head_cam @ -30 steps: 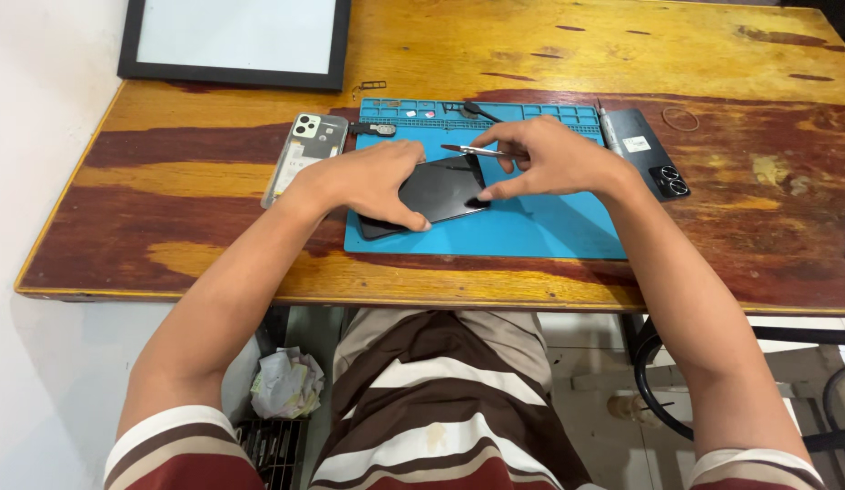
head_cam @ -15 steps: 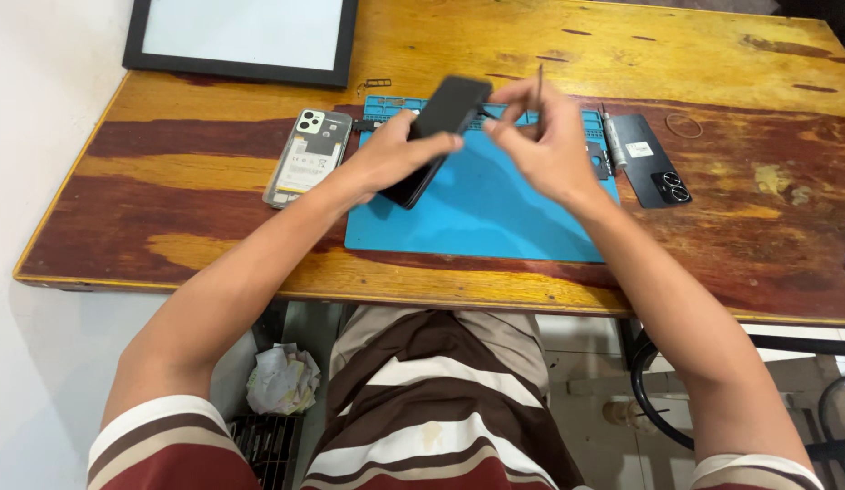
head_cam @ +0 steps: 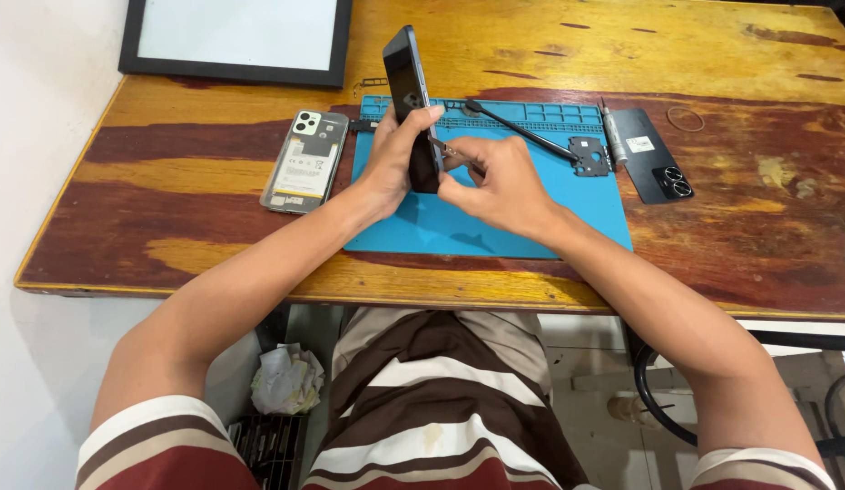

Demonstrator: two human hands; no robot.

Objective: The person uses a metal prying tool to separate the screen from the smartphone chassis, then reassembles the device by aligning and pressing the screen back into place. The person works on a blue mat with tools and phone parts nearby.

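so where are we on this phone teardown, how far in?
Done: a black back cover with camera rings lies right of the blue silicone work mat, and a small black inner frame piece sits on the mat. In hand: the left hand holds a dark phone body upright while the right hand works a thin metal tool at its edge. Left: nothing shows reassembled; a second opened phone waits left.
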